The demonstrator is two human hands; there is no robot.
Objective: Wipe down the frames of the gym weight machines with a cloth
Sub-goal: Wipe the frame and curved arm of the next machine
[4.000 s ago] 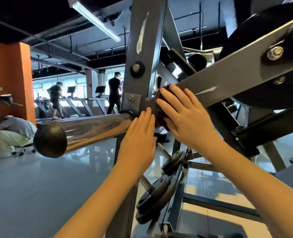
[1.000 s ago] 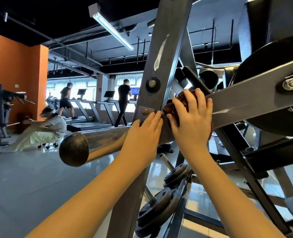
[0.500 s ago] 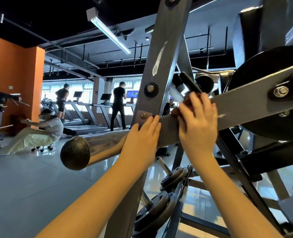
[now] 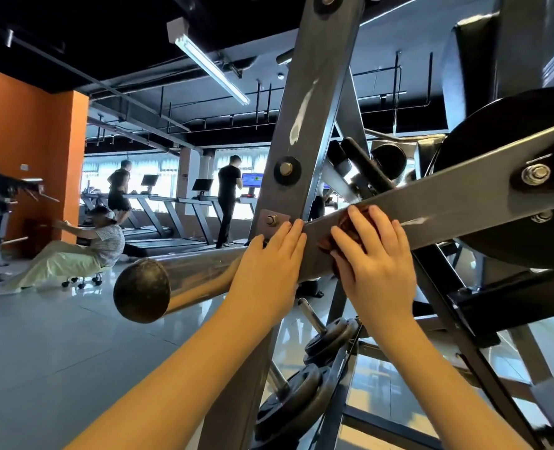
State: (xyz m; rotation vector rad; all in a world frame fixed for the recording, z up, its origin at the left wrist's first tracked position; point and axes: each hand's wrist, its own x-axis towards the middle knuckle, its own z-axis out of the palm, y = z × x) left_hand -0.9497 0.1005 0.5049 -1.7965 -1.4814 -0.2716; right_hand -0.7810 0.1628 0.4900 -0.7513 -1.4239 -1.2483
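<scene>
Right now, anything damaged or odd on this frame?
Yes, worn paint. A long pale scrape runs down the upright, and a smaller pale streak marks the sloped beam beside the right hand, which presses the cloth there. Nothing else looks off.

Location: a commercial gym. You face a bolted steel machine frame (image 4: pixel 314 108) with a chrome loading bar (image 4: pixel 201 277) and black weight plates (image 4: pixel 296 404) on pegs (image 4: pixel 311 315) below. Farther off you have a row of treadmills (image 4: pixel 172 206) by the windows (image 4: pixel 159 167), two people (image 4: pixel 228 193) on them.
</scene>
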